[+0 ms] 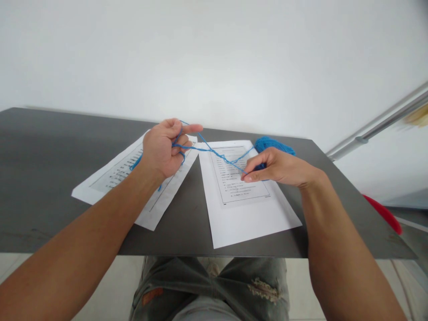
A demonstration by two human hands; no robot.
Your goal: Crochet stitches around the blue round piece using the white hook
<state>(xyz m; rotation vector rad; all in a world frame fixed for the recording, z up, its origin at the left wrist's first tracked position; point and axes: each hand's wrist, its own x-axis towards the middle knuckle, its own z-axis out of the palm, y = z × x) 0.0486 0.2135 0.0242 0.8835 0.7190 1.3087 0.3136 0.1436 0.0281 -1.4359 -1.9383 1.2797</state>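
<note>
Blue yarn (219, 154) stretches between my two hands above the papers, twisted together along part of its length. My left hand (170, 145) is curled around the yarn, its index finger pointing right with a strand looped by it. Between thumb and fingertips, my right hand (272, 168) pinches the yarn's other end. Just behind the right hand lies a blue ball of yarn (274, 145), partly hidden by that hand. A strand runs from the twisted part up toward the ball. More blue yarn (135, 162) shows behind the left wrist, over the left sheet.
Two printed sheets lie on the dark grey table (60, 147): a left sheet (150, 218) under my left forearm and a right sheet (247, 227). A white wall stands behind. To the right are a metal rail (384, 127) and a red object (383, 214).
</note>
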